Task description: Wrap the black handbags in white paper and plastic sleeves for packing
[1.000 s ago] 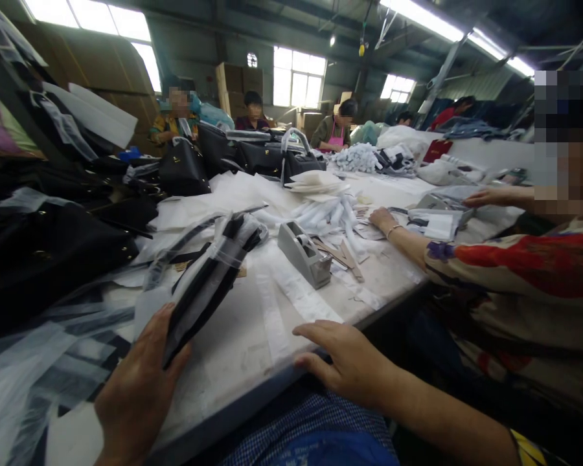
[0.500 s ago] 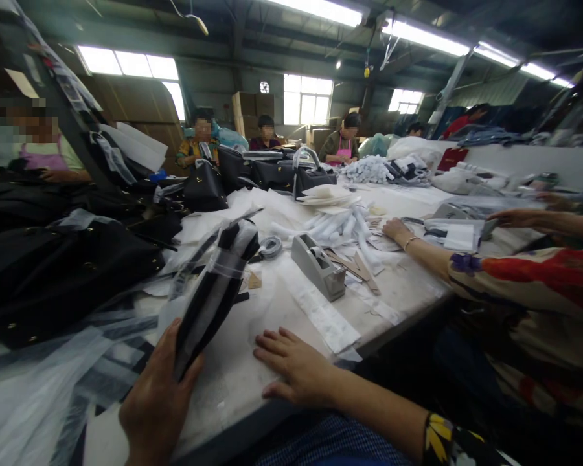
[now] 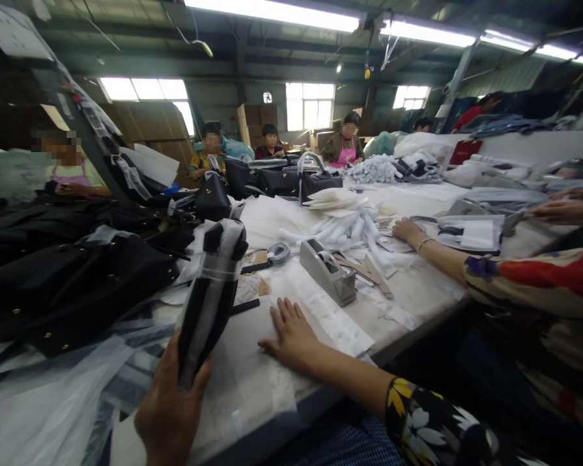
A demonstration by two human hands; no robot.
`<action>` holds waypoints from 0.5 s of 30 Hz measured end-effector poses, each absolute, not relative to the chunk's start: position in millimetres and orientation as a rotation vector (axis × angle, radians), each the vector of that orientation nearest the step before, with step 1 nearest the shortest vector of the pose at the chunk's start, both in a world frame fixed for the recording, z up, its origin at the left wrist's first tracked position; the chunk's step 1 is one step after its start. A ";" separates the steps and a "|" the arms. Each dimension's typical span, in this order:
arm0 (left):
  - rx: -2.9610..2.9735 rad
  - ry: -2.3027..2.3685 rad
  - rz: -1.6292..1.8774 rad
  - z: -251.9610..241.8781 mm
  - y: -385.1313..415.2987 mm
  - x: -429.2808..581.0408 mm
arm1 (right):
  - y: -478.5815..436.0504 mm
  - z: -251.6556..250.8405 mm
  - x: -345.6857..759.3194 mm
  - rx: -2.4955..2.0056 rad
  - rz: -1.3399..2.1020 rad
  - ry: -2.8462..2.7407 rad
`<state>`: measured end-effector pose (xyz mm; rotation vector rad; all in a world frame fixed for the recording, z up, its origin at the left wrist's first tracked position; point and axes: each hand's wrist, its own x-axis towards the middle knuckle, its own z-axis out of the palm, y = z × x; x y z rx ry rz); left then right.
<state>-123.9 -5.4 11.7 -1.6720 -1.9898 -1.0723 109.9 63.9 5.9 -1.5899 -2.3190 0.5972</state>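
Note:
In the head view my left hand (image 3: 172, 404) grips the lower end of a folded black strap bundle (image 3: 208, 304), with pale wrapping along it and a clear band round its upper part. The bundle stands tilted slightly right above the table. My right hand (image 3: 291, 340) lies on the white tabletop (image 3: 252, 395), fingers spread, holding nothing. Just beyond its fingertips are a short black strip (image 3: 244, 307) and a white strip of sheeting (image 3: 335, 317). A grey tape dispenser (image 3: 328, 272) stands farther off, beside a coiled grey ring (image 3: 278, 253).
Black handbags (image 3: 72, 285) are heaped at left, above clear plastic sheets (image 3: 43, 401). White rolled pieces (image 3: 340, 226) and brown card strips (image 3: 369, 272) lie beyond the dispenser. At right a co-worker's hand (image 3: 408, 232) rests on the table. Other people sit across it.
The camera view has shifted a little left. My left hand has turned the strap bundle more upright. My right hand has slid forward on the tabletop, fingers still spread.

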 end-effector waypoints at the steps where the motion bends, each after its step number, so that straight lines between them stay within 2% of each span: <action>1: -1.668 -1.993 -1.061 10.0 -5.5 -124.7 | 56.5 2.7 115.5 -1.539 0.577 -2.374; 5: -1.671 -1.959 -1.063 3.1 -6.7 -128.3 | 31.2 -3.7 138.0 -1.231 0.583 -2.581; 8: -1.717 -1.853 -1.068 1.6 -7.6 -129.8 | 46.2 1.4 134.3 -1.066 0.532 -2.638; 15: -1.856 -1.594 -1.054 11.6 -3.6 -124.6 | 99.6 3.5 101.7 -1.079 0.386 -2.550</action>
